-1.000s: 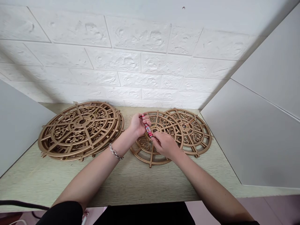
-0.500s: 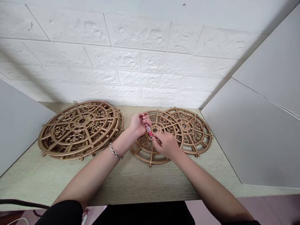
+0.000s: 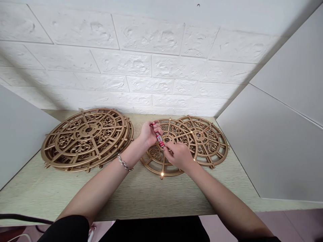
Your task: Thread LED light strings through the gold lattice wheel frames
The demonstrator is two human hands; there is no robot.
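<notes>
- Several tiny lights [image 3: 162, 174] are now being seen glowing around the rim of the gold openwork disc [image 3: 163, 164] at the centre of the frame; in the earlier frames they were being left unlit.
- The slim red printed cylinder [image 3: 159, 137] is being held at mid-frame, above that disc, in the same place as before.
- Its long axis is being slanted steeply, one end being pointed to the upper left, the other to the lower right.
- By the left hand [image 3: 150, 133], fingers curled, the cylinder's upper part is being gripped.
- By the right hand [image 3: 178, 154], thumb and finger pinched together, the lower end is being held.
- Another openwork disc [image 3: 207, 154] is being partly overlapped at centre right; a stack of discs [image 3: 95, 145] is being supported by the worktop [image 3: 141, 198] at left.
</notes>
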